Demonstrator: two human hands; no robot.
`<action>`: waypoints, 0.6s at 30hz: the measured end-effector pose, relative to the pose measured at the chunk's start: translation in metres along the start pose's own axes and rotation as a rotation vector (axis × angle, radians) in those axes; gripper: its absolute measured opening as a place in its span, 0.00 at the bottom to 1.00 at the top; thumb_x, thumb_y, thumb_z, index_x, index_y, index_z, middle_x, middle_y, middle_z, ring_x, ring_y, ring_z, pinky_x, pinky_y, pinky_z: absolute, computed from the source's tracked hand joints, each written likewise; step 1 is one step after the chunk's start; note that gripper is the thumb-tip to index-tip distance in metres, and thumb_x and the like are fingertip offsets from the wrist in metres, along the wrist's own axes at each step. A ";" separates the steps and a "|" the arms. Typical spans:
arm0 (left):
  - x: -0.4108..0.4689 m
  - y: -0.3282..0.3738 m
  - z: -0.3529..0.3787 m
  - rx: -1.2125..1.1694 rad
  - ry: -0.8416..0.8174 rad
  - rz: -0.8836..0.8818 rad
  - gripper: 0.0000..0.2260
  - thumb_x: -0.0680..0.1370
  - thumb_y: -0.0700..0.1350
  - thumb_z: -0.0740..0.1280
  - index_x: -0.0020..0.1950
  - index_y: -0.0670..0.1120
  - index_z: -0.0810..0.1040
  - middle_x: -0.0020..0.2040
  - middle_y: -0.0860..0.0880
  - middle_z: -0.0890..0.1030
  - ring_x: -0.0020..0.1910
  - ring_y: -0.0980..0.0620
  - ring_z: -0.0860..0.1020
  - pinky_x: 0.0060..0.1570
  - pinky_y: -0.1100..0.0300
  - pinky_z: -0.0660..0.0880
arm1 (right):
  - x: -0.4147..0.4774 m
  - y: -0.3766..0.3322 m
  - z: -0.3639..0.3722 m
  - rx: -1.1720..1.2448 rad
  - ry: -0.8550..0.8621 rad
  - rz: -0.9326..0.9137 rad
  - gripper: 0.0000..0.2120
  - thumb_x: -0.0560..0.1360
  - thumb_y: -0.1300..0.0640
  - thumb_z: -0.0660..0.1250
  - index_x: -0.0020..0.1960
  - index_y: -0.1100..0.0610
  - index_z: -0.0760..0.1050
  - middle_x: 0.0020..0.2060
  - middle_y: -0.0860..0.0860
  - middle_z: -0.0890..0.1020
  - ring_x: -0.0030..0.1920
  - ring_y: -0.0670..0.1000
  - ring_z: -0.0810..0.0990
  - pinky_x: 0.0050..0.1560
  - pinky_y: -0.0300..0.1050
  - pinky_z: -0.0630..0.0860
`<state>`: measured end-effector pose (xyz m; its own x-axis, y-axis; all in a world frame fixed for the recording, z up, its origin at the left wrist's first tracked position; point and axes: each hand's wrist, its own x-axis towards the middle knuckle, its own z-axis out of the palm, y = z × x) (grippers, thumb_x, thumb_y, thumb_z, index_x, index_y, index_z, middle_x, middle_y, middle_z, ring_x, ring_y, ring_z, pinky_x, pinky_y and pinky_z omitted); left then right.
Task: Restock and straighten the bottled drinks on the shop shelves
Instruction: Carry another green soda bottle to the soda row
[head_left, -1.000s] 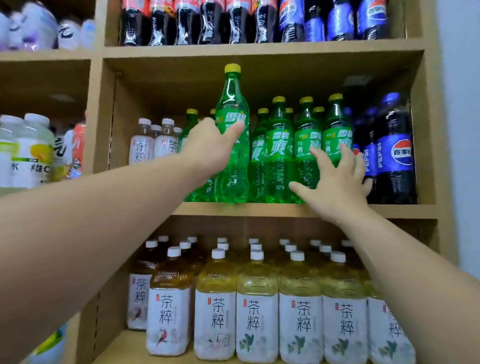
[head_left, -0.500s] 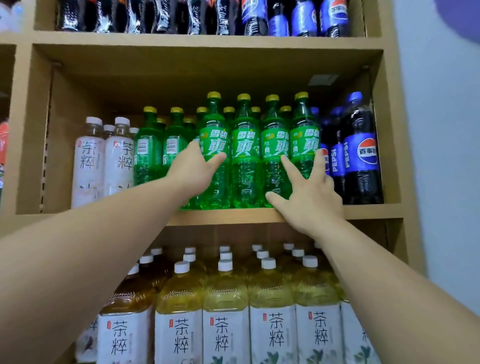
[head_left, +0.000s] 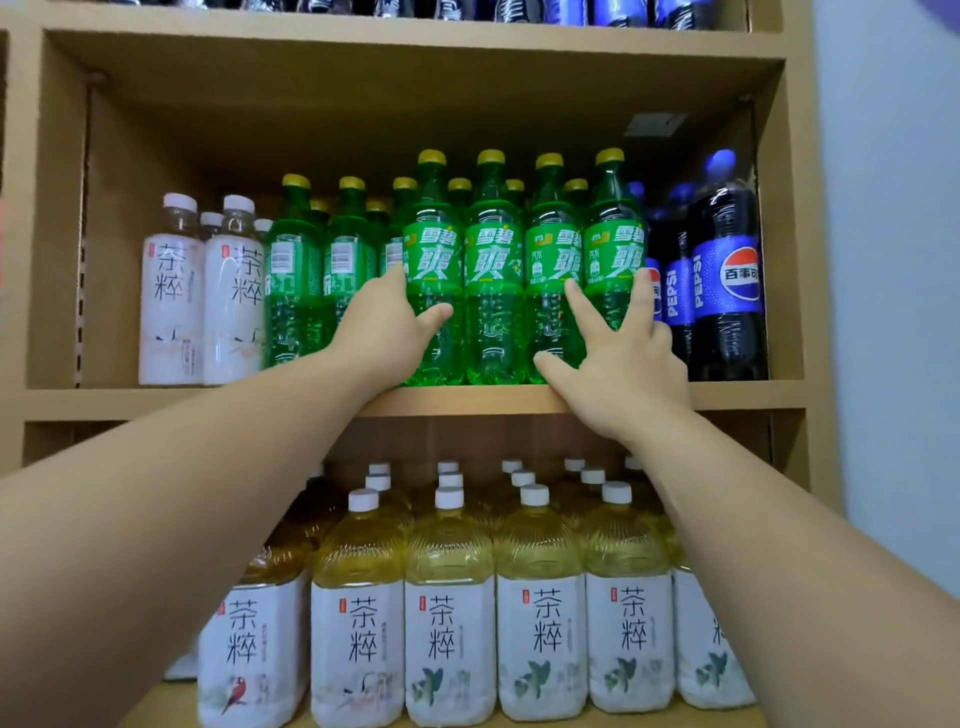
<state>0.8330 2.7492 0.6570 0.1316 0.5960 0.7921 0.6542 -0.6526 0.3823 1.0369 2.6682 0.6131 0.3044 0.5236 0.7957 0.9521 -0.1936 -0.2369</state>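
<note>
Nearest, both hands are bracketing the front row of four green soda bottles (head_left: 524, 270) at the shelf edge (head_left: 467, 400): left hand (head_left: 384, 327) cupping the leftmost bottle, grip wide; right hand (head_left: 623, 353) spread across the two rightmost, fingers splayed, clasping nothing. Risk: squeezing inward is likely tipping a tall bottle forward off the shelf, or shoving it back into the rear green bottles (head_left: 322, 270) and cola bottles (head_left: 722, 270) just beside.

Both bare forearms reach forward and upward, coming closer together toward the hands. The left hand (head_left: 387, 325) is half curled, thumb stretched to the right. The right hand (head_left: 621, 353) is spread, index finger pointing up-left, thumb low to the left.
</note>
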 end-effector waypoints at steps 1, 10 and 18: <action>0.000 -0.001 0.001 0.016 -0.001 0.004 0.37 0.83 0.58 0.63 0.84 0.43 0.51 0.81 0.41 0.62 0.73 0.42 0.70 0.67 0.51 0.68 | 0.000 0.000 0.000 -0.004 -0.006 0.001 0.38 0.78 0.29 0.56 0.80 0.31 0.40 0.81 0.53 0.32 0.80 0.65 0.55 0.68 0.60 0.70; -0.043 -0.045 -0.030 0.090 0.013 0.113 0.32 0.82 0.57 0.65 0.82 0.47 0.59 0.74 0.44 0.72 0.71 0.44 0.71 0.70 0.46 0.70 | -0.014 -0.001 0.009 0.051 0.086 -0.006 0.33 0.80 0.32 0.55 0.82 0.38 0.52 0.83 0.57 0.40 0.82 0.63 0.49 0.78 0.64 0.57; -0.161 -0.151 -0.096 0.325 0.136 0.243 0.21 0.77 0.53 0.67 0.66 0.44 0.77 0.64 0.44 0.76 0.64 0.42 0.73 0.65 0.51 0.68 | -0.113 -0.093 0.063 0.377 0.279 -0.363 0.30 0.77 0.39 0.66 0.76 0.48 0.68 0.80 0.59 0.60 0.81 0.64 0.53 0.79 0.66 0.53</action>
<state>0.6414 2.7064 0.5177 0.2254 0.3618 0.9046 0.8202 -0.5716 0.0242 0.9157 2.6794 0.5105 -0.0138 0.2530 0.9674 0.9544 0.2919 -0.0628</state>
